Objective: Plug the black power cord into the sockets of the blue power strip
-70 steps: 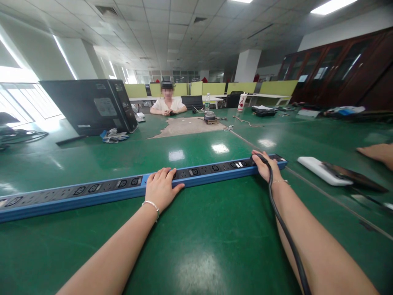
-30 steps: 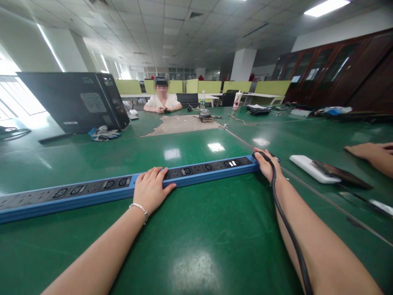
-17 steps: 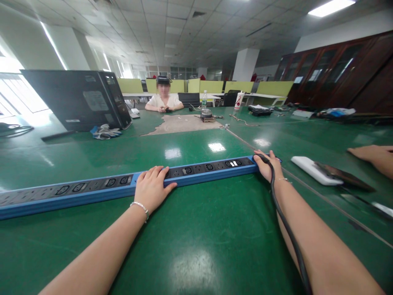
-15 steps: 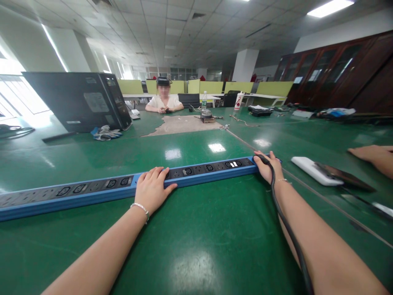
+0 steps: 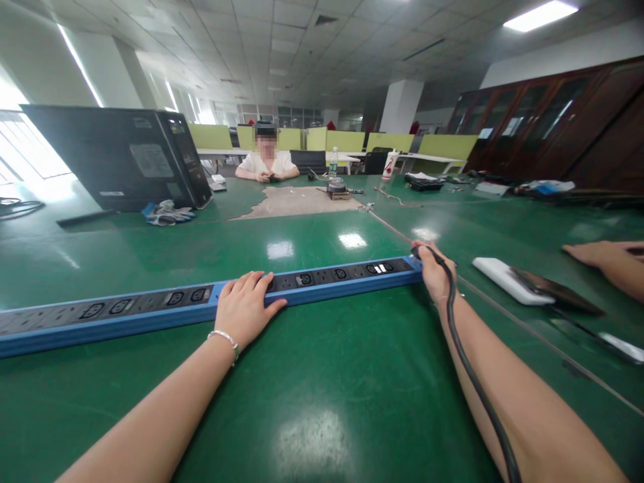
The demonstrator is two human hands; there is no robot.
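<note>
A long blue power strip (image 5: 322, 280) with black sockets lies across the green table. My left hand (image 5: 246, 298) is closed over its middle, fingers on top and thumb along the near side. At the strip's right end, my right hand (image 5: 435, 268) is closed around the head of a black power cable (image 5: 465, 362). That cable runs down along my right forearm and out of view at the bottom. My fingers partly hide the cable's head, and I cannot tell whether it is joined to the strip.
A black computer case (image 5: 115, 161) stands at the back left, with work gloves (image 5: 168, 213) beside it. On the right lie a white power bank (image 5: 506, 278) and a dark phone-like slab (image 5: 558, 290). Another person's hand (image 5: 598, 255) rests farther right. Someone sits across the table.
My right hand has turned and drawn its fingers together at the cable's head, lifting off the strip's end. My left hand keeps its place on the strip. The view has shifted slightly.
</note>
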